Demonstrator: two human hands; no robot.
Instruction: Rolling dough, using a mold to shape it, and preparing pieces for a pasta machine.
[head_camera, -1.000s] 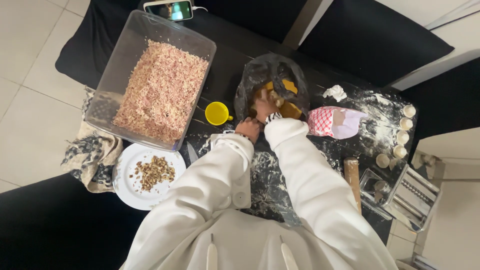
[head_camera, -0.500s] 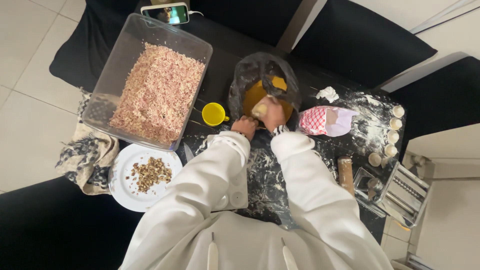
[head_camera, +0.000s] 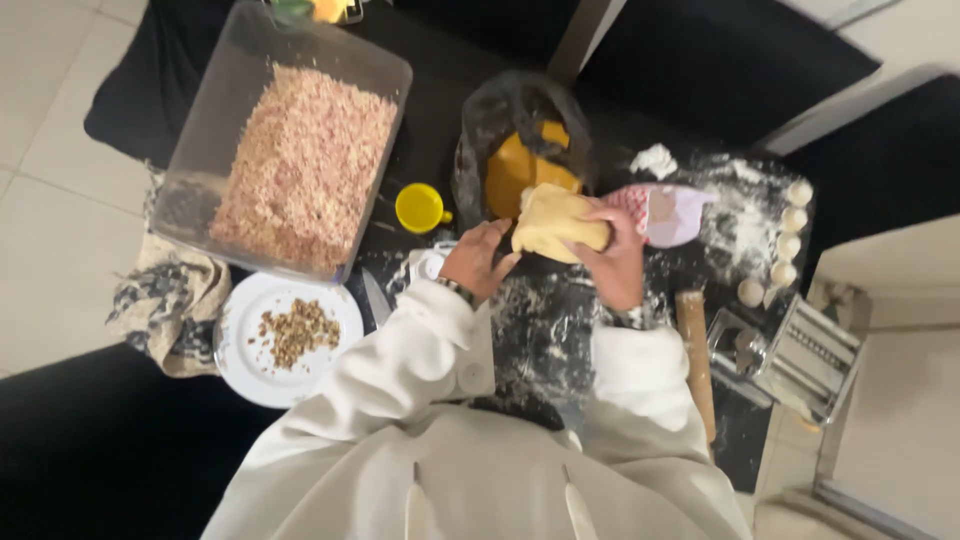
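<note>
A pale yellow lump of dough (head_camera: 556, 220) is held above the floured black table (head_camera: 545, 330) between both hands. My left hand (head_camera: 478, 262) touches its lower left end, and my right hand (head_camera: 615, 262) wraps around its right side. Just behind the dough stands a dark plastic bag (head_camera: 505, 125) with a yellow bowl (head_camera: 515, 172) inside it.
A big clear tub of pinkish mince (head_camera: 300, 175) stands at the left, with a yellow cup (head_camera: 418, 207) beside it. A white plate of chopped nuts (head_camera: 290, 335) lies near. At the right are a rolling pin (head_camera: 695, 360), several small dough balls (head_camera: 788, 235), a pasta machine (head_camera: 800, 355) and a pink-checked cloth (head_camera: 665, 212).
The hands have lifted the dough out of the bag and drawn it toward me, above the floured table. The camera has moved closer.
</note>
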